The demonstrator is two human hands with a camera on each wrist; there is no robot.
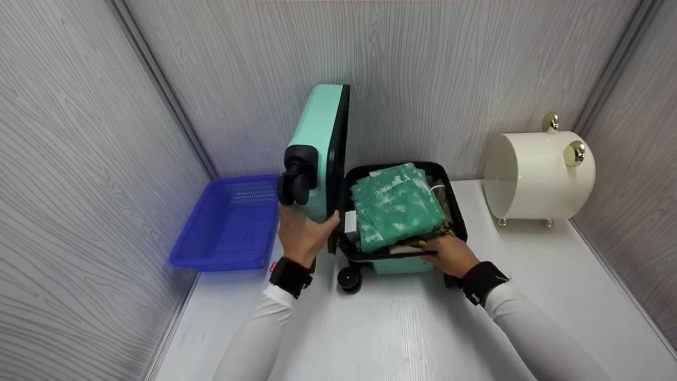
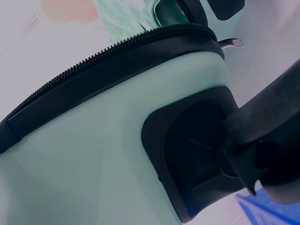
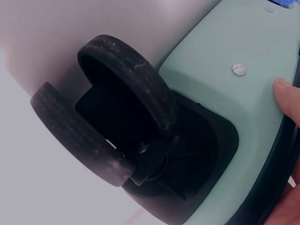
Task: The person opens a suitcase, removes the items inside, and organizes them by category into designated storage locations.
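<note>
Mint-green hard shell, black zip trim: a small suitcase [image 1: 370, 211] lies open on the white surface [image 1: 402, 328], its lid [image 1: 320, 148] standing nearly upright and its base packed with folded green cloth [image 1: 394, 206]. The left hand [image 1: 301, 233] grips the lid's lower edge just below a wheel [image 1: 296, 180], thumb on the inner side. The right hand [image 1: 449, 255] curls over the base's near rim, fingertips on the black zip edge.

The shell looks stiff and lightly textured, so it should give a fair grip and not flex under the fingers; rims and corners seem the soundest places to hold. Packed as it is, the base probably carries most of the weight, while the lid is likely light and free to swing on its hinge. The wheels turn, so they make poor holds, and the case may roll if it is tipped onto them. The cloth is soft and could spill over the rim.

A blue basket [image 1: 227, 222] sits to the left, a cream drum-shaped box [image 1: 537, 177] to the right.
</note>
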